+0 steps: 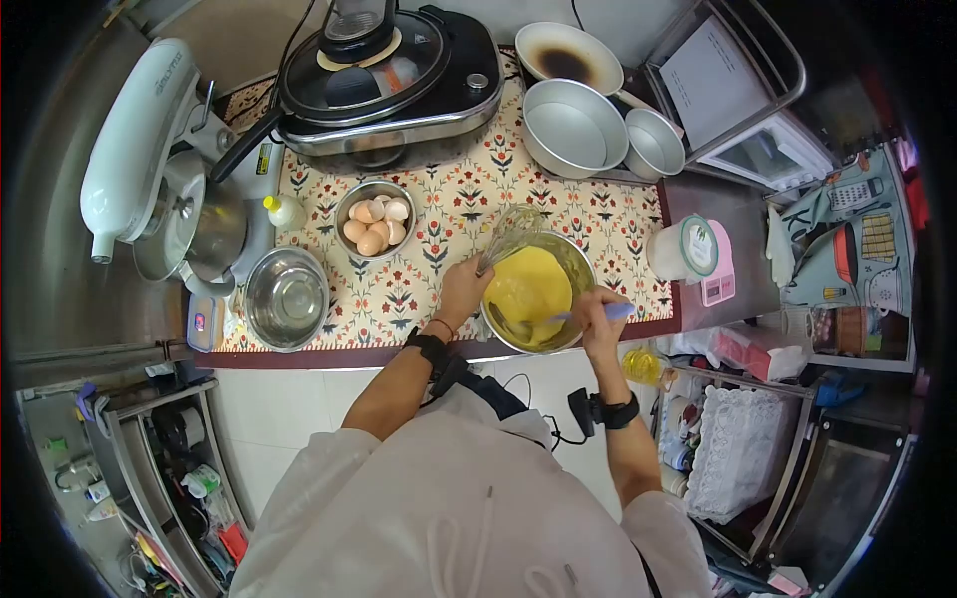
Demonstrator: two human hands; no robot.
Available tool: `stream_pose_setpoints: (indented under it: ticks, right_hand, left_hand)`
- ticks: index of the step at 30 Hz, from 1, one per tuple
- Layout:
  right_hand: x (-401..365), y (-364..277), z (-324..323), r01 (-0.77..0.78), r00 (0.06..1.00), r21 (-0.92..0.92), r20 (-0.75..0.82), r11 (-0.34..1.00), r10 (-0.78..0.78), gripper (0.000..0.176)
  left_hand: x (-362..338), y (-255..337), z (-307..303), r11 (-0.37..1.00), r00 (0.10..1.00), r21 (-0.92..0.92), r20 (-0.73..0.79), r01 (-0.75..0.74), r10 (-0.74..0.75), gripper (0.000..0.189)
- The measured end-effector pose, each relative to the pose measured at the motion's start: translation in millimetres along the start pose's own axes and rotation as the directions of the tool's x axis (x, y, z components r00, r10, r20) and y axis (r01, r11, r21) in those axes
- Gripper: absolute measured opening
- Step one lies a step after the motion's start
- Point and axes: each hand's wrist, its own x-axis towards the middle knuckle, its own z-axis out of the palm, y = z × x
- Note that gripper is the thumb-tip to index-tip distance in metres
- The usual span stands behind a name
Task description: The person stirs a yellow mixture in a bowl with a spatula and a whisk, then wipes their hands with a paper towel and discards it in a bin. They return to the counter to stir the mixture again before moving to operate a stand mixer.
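Note:
Yellow batter (pixel 525 284) fills a metal mixing bowl (pixel 581 261) near the counter's front edge. My left hand (pixel 464 291) is at the bowl's left rim, closed on a wire whisk (pixel 511 237) whose loops lean over the far rim. Whether the fingers also grip the rim is hard to see. At the right side, my right hand (pixel 600 321) is closed on a spatula (pixel 618 311) with a pale purple handle. Its blade dips into the batter. A smaller metal bowl (pixel 349 205) of eggshells stands behind and left of my left hand.
An empty metal bowl (pixel 286 299) and a small yellow-capped bottle (pixel 285 212) stand left, beside a stand mixer (pixel 140 140). An electric pan (pixel 394 110) is at the back. Round cake tins (pixel 575 128) sit back right. A lidded tub (pixel 684 249) rests on a pink scale (pixel 720 276).

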Motion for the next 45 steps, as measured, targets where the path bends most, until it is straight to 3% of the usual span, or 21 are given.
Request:
stream_pose_setpoints:
  ticks: [2,6,9,12,15,16,19,22,23,25,28,29,31,33,34,37,40,41,43,44,45]
  right_hand:
    - [-5.2,8.4,11.1,0.107,0.99,0.068,-0.101,0.992,-0.1,0.03]
    - [-43.7,56.4,-19.8,0.171,0.977,-0.268,0.168,0.948,-0.129,0.026]
    - [-20.1,15.3,-27.2,-0.106,0.991,-0.077,0.068,0.991,0.112,0.027]
    - [19.5,-11.5,-23.5,-0.068,0.993,-0.109,0.088,0.992,0.078,0.027]
    - [21.3,-12.4,-2.9,0.204,0.975,-0.065,-0.081,0.977,-0.209,0.027]
    - [17.1,-1.5,6.2,0.334,0.918,-0.258,-0.128,0.906,-0.375,0.028]
    - [-25.1,54.2,3.6,0.152,0.988,-0.001,0.007,0.988,-0.152,0.027]
    - [-25.2,27.2,-23.2,0.249,0.968,-0.368,0.129,0.896,-0.216,0.026]
    - [-12.7,21.1,-31.6,-0.105,0.994,-0.081,0.004,0.991,0.106,0.025]
    - [22.3,2.8,-33.5,-0.092,0.995,-0.044,0.036,0.995,0.094,0.026]
    - [32.4,-11.4,-14.0,0.159,0.984,0.056,-0.087,0.986,-0.154,0.025]
    - [28.5,-2.2,-11.4,0.328,0.937,-0.175,-0.066,0.928,-0.344,0.025]
    - [10.0,30.2,-11.4,0.576,0.758,-0.566,0.098,0.591,-0.645,0.026]
    - [-18.9,40.4,-14.1,0.277,0.948,-0.205,-0.102,0.939,-0.302,0.024]
    - [-26.4,40.9,-15.7,0.086,0.987,0.013,-0.134,0.996,-0.084,0.024]
    - [18.5,-2.5,-23.2,-0.119,0.961,0.009,-0.25,0.993,0.117,0.024]
    - [30.8,-8.0,-11.0,0.16,0.943,0.131,-0.312,0.978,-0.113,0.024]
    - [28.3,1.6,-6.3,0.272,0.912,-0.062,-0.304,0.96,-0.277,0.025]
    - [14.5,37.8,5.3,0.453,0.8,-0.418,-0.198,0.787,-0.566,0.026]
    - [-6.5,49.9,7.4,0.339,0.914,-0.157,-0.178,0.928,-0.364,0.027]
    - [-28.2,57.8,5.5,0.175,0.982,0.103,-0.091,0.979,-0.165,0.028]
  left_hand:
    - [-0.6,0.7,-1.0,1.0,1.0,-0.017,0.004,-0.009,0.009,0.03]
    - [-0.4,-0.4,0.4,0.998,0.997,-0.023,-0.055,-0.062,0.061,0.025]
    - [-1.0,-1.8,2.4,0.995,0.991,0.002,-0.088,-0.102,0.102,0.025]
    - [0.9,-0.8,1.7,0.996,0.994,-0.049,-0.082,-0.08,0.075,0.025]
    - [-0.5,2.0,-3.0,1.0,1.0,-0.021,0.025,-0.001,0.002,0.027]
    - [-0.9,1.1,-2.5,1.0,1.0,-0.014,0.02,-0.007,0.008,0.027]
    - [-0.8,0.1,-0.9,0.999,0.999,-0.007,-0.01,-0.035,0.035,0.026]
    - [-4.2,-1.6,0.9,0.998,0.996,-0.016,-0.064,-0.067,0.066,0.024]
    - [-5.8,-3.3,1.1,0.996,0.995,-0.005,-0.059,-0.085,0.085,0.024]
    - [5.0,-1.6,3.5,0.993,0.991,-0.009,-0.073,-0.114,0.114,0.024]
    - [-0.4,-1.4,1.8,0.996,0.994,-0.032,-0.07,-0.082,0.079,0.024]
    - [-0.5,-0.8,1.9,0.997,0.996,-0.033,-0.06,-0.074,0.072,0.025]
    - [-3.2,-0.3,-0.1,0.998,0.996,-0.024,-0.059,-0.066,0.064,0.026]
    - [-2.4,2.2,0.7,0.997,0.994,-0.011,-0.087,-0.074,0.072,0.028]
    - [0.5,3.0,1.7,0.997,0.993,-0.016,-0.093,-0.076,0.074,0.03]
    - [-0.9,7.0,3.6,0.997,0.995,-0.001,-0.06,-0.082,0.082,0.032]
    - [-8.3,11.2,4.7,0.998,0.997,0.019,-0.049,-0.052,0.052,0.033]
    - [-7.1,10.4,6.3,0.999,0.997,0.001,-0.057,-0.051,0.051,0.033]
    - [-7.4,4.8,8.7,0.999,0.998,-0.003,-0.046,-0.037,0.037,0.032]
    - [-8.0,2.9,9.6,1.0,0.999,0.009,-0.03,-0.026,0.027,0.032]
    - [-4.5,3.3,10.7,1.0,1.0,0.017,-0.021,-0.019,0.019,0.031]
